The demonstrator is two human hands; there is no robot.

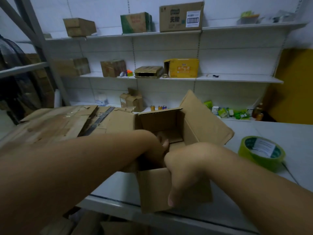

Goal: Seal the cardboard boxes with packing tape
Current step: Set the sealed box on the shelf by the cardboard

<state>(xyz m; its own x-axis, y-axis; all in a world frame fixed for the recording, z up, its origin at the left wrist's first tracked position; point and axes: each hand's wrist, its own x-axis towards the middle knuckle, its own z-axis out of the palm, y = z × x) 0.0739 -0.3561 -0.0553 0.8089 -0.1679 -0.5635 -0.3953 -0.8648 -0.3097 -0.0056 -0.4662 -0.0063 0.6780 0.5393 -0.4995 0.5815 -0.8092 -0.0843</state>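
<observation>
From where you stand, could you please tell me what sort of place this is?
Probably a shop's stockroom or packing area: white metal wall shelves hold printed cardboard cartons, an open brown cardboard box sits on the white counter, and a green roll of packing tape lies beside it.

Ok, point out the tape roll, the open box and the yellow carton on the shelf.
tape roll (261, 147), head view, inner core label.
open box (159, 122), head view, back inner wall.
yellow carton (183, 67), head view, front face.
</observation>
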